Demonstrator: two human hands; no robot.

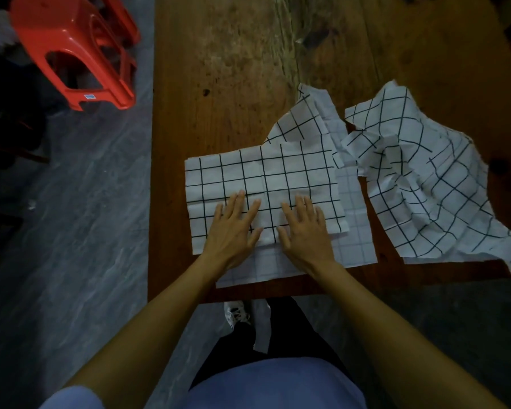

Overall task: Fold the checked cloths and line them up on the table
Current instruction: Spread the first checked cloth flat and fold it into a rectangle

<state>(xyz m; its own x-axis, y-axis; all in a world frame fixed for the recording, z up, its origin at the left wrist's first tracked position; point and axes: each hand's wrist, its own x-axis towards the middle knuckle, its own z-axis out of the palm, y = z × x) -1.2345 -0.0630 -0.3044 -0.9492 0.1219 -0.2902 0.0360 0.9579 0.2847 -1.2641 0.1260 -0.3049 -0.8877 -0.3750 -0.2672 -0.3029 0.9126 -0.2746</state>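
A white cloth with a black check (266,175) lies partly folded near the front edge of the wooden table (219,69), its paler underside showing along the right and front. My left hand (233,228) and my right hand (304,231) press flat on its near half, fingers straight, side by side. A second checked cloth (431,184) lies crumpled to the right, overlapping the first one's far right corner.
The table's left edge runs down the middle of the view, with grey floor beyond it. A red plastic stool (80,48) stands on the floor at the far left. A strip of white cloth (263,326) hangs below the table's front edge by my legs.
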